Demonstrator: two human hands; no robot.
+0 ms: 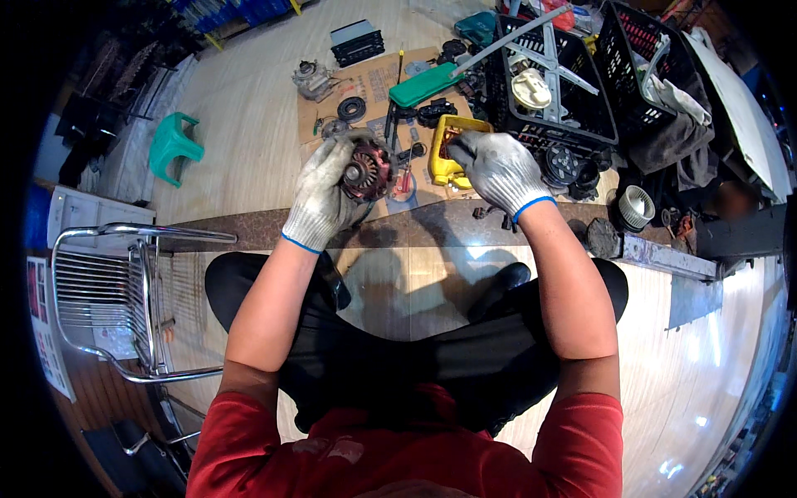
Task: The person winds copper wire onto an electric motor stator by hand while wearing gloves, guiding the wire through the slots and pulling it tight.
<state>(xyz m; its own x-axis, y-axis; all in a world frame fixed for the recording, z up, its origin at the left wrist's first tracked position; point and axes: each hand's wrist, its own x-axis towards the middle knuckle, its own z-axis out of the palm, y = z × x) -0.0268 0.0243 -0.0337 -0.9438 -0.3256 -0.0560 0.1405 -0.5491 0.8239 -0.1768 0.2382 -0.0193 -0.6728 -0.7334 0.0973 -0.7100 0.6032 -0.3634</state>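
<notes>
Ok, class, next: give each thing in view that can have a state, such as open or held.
Left hand: gloved, holding round finned part
Right hand: gloved, at yellow container, grip unclear
Round finned part: held, fins showing
Yellow container: open, loaded
Black crates: open, loaded
Cardboard sheet: laid flat

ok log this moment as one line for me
left hand: holding round finned metal part | right hand: at yellow container, grip unclear | nearby: black ring on cardboard
</notes>
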